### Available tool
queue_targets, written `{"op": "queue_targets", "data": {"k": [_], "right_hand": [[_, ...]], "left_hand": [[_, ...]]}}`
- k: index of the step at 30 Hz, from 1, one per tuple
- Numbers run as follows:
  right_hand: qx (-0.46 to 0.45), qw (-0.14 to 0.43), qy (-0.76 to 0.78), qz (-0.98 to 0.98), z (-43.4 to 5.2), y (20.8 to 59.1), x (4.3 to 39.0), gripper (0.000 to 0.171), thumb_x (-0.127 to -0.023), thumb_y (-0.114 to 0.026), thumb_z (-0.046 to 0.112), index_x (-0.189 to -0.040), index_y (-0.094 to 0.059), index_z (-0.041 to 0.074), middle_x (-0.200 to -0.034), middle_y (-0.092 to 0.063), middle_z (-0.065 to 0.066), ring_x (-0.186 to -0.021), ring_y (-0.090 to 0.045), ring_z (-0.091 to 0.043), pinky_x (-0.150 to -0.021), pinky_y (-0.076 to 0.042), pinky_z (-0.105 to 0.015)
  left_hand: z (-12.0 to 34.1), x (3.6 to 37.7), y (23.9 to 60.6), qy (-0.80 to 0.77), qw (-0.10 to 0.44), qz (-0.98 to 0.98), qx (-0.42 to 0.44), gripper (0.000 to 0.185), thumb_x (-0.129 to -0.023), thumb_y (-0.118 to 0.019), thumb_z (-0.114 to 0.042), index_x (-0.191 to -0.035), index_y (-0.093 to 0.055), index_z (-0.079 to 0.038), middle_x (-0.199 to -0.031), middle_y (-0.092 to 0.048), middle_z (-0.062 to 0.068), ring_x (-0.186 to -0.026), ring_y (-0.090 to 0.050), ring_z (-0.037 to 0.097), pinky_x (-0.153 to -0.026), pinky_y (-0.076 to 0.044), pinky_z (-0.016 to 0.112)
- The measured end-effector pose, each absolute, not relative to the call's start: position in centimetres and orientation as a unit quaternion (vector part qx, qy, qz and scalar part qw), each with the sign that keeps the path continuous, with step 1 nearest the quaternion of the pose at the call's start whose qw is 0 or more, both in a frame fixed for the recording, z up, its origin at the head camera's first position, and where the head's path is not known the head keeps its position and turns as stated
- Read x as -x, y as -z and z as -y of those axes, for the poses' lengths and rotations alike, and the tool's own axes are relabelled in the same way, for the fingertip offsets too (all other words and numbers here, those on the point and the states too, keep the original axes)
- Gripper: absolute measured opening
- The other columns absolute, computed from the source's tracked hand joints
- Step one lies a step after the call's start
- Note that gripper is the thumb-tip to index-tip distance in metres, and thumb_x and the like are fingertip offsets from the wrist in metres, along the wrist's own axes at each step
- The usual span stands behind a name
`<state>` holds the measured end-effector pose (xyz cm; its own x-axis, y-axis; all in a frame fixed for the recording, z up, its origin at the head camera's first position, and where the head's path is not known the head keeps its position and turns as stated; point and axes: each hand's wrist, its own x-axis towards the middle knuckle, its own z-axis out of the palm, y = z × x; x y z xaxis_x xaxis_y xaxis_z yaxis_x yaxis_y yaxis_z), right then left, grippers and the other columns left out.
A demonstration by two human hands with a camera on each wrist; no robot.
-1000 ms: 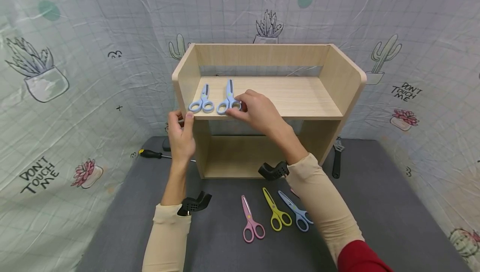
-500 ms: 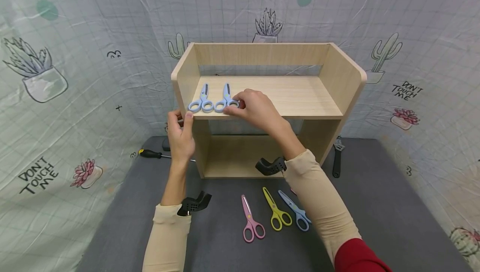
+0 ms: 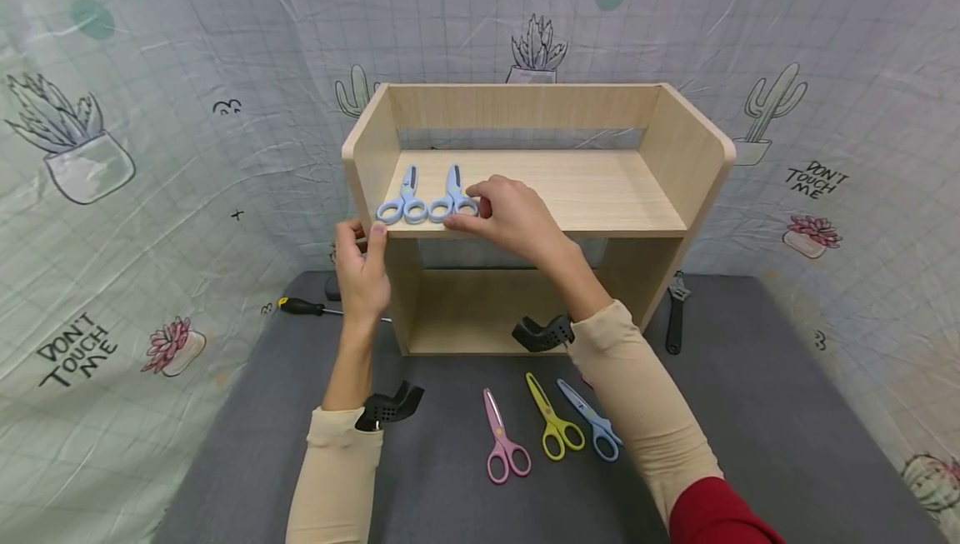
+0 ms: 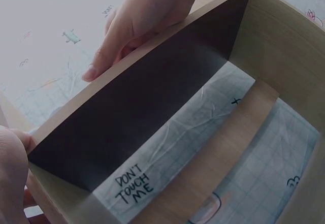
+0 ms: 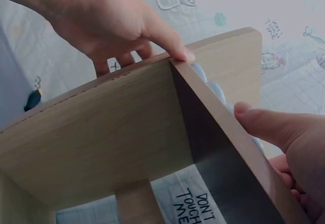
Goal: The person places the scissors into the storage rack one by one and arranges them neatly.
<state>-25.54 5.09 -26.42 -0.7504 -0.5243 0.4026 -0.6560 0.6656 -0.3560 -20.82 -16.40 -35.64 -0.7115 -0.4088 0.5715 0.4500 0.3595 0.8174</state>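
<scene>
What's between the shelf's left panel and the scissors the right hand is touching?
Another pair of blue scissors lies there on the upper shelf; the head view shows it.

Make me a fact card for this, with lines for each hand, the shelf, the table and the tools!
Left hand: grips the left side of the wooden shelf
Right hand: pinches a handle of the right-hand blue scissors
Shelf top: another pair, the left-hand blue scissors
Table: pink scissors, yellow scissors, third blue scissors partly behind a sleeve
Tools: screwdriver left, wrench right
</scene>
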Motion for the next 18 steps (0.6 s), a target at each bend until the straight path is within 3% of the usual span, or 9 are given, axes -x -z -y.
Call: {"op": "queue_targets", "data": {"k": [9,18], "right_hand": [[-0.314,0.166,-0.250,0.901,-5.3,27.0,24.4,0.060,-0.088,-0.073,0.047,-0.130,-0.065,0.005,-0.089,-0.060,-0.006,-0.078,-0.053,-0.019,-0.070,-0.045,-0.033],[-0.349,0.270,-0.249,0.862,-6.3,28.2,22.4,0.054,-0.086,-0.078,0.041,-0.123,-0.068,0.002,-0.092,-0.062,-0.008,-0.078,-0.053,-0.021,-0.069,-0.045,-0.032]], "left_hand": [[16.3,20.6,35.5,0.565,0.381,0.732,0.017,0.043,-0.102,-0.053,-0.033,-0.122,-0.051,0.005,-0.117,-0.051,0.024,-0.093,-0.049,0.018,-0.082,-0.038,0.035],[16.3,20.6,35.5,0.564,0.384,0.731,0.019,0.044,-0.101,-0.053,-0.033,-0.121,-0.051,0.005,-0.116,-0.051,0.024,-0.092,-0.049,0.018,-0.082,-0.038,0.035]]}}
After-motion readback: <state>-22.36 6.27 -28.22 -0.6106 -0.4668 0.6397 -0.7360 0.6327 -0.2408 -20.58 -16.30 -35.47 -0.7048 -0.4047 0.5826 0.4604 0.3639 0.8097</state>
